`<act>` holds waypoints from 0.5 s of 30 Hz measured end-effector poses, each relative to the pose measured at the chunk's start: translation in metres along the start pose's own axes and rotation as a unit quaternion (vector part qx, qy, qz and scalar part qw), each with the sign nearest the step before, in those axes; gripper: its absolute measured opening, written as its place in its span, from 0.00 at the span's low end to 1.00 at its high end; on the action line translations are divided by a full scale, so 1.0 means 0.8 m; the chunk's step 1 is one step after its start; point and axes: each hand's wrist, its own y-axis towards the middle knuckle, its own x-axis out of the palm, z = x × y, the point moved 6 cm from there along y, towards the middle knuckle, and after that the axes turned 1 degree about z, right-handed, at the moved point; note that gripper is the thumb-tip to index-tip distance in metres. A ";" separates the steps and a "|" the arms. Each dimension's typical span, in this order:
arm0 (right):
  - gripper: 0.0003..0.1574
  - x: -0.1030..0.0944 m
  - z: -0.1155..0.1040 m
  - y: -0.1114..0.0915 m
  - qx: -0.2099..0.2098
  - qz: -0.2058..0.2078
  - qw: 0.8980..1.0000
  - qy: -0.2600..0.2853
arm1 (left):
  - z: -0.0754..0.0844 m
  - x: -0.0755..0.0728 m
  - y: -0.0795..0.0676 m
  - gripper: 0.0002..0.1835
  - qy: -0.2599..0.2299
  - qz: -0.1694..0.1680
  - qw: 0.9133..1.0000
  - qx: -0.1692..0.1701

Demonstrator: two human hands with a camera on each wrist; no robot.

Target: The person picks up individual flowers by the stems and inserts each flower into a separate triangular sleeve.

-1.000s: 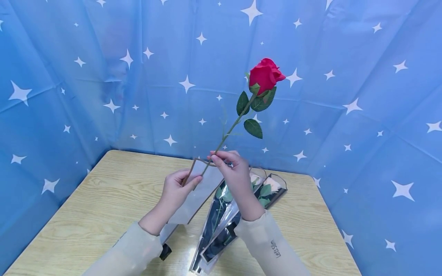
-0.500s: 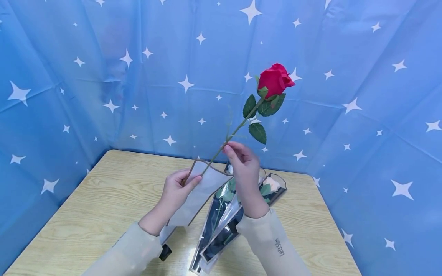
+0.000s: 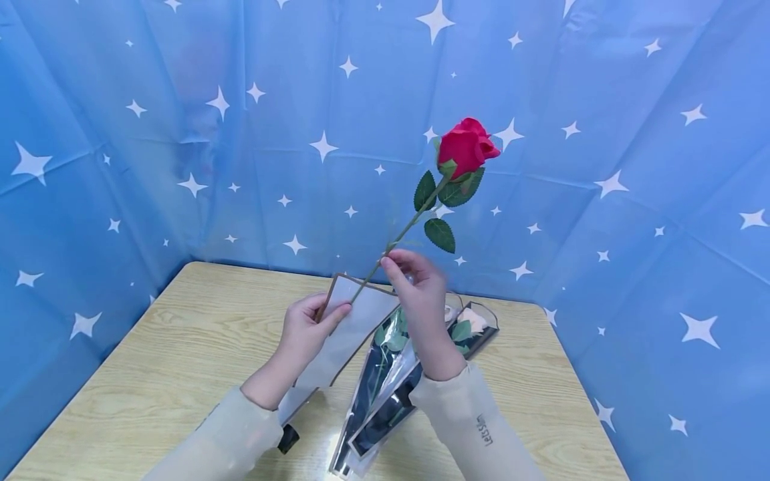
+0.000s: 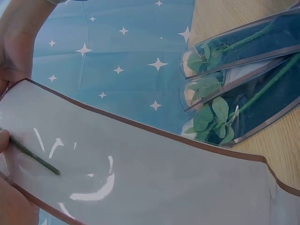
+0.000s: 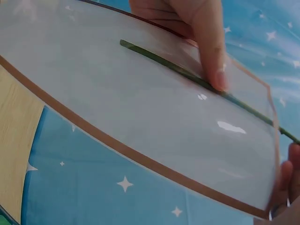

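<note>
A red rose (image 3: 466, 150) with green leaves leans up and to the right above the table in the head view. My right hand (image 3: 424, 297) pinches its stem between thumb and fingers, below the leaves. My left hand (image 3: 309, 331) grips the upper left edge of a whitish, brown-edged flower sleeve (image 3: 361, 321). The lower stem (image 5: 159, 60) lies within this sleeve, and in the right wrist view my left thumb presses over it. The cut stem end (image 4: 51, 169) shows through the glossy film in the left wrist view. The rose's bloom is outside both wrist views.
Several sleeved pale roses (image 3: 379, 387) with dark backing lie on the wooden table (image 3: 198, 341), just right of the held sleeve. A small black piece (image 3: 289, 439) is near my left cuff. A blue starred curtain (image 3: 271, 133) surrounds the table's back and sides.
The rose swung right with my right hand, then back left, and its bloom is now slightly lower than at first. My right fingers sit higher up the stem. My left hand stays put.
</note>
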 end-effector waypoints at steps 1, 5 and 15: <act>0.11 0.001 0.002 -0.001 0.000 -0.004 1.000 -0.010 | 0.001 0.000 0.000 0.06 0.001 0.000 1.000 0.002; 0.11 0.006 0.003 -0.004 -0.002 -0.021 0.999 -0.026 | 0.003 0.001 0.001 0.06 0.001 -0.001 1.000 0.008; 0.14 -0.002 -0.002 0.002 0.001 -0.005 0.999 0.036 | 0.001 0.001 -0.001 0.05 -0.001 0.001 1.000 0.013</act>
